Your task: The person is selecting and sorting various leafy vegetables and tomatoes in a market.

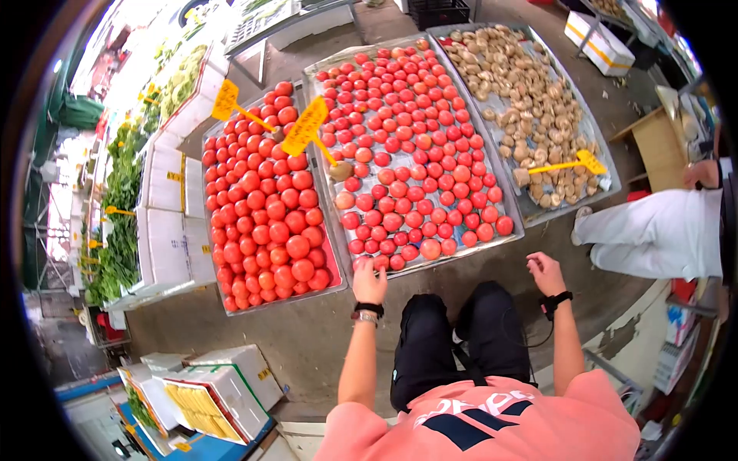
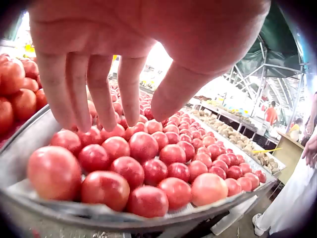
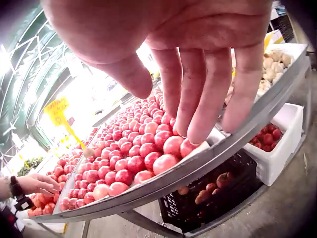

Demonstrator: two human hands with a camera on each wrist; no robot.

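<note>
Rows of pinkish-red tomatoes (image 1: 400, 169) fill the middle tray, whose metal rim (image 1: 461, 251) faces the person. At its near left corner hovers the left hand (image 1: 370, 286); in the left wrist view that hand (image 2: 124, 59) hangs over the tomatoes (image 2: 143, 146), fingers relaxed and spread from the thumb, nothing in them. The right hand (image 1: 546, 275) is in the air off the tray's near right corner, and the right wrist view shows this hand (image 3: 183, 64) empty, its fingers loosely extended above the rim (image 3: 218, 148).
Redder tomatoes (image 1: 261, 207) fill the left tray, brown mushrooms (image 1: 538, 107) the right one. Yellow signs (image 1: 306, 127) stand among them. A person in white trousers (image 1: 653, 234) is at the right. Under the stand are a black crate (image 3: 213, 191) and a white box (image 3: 277, 161).
</note>
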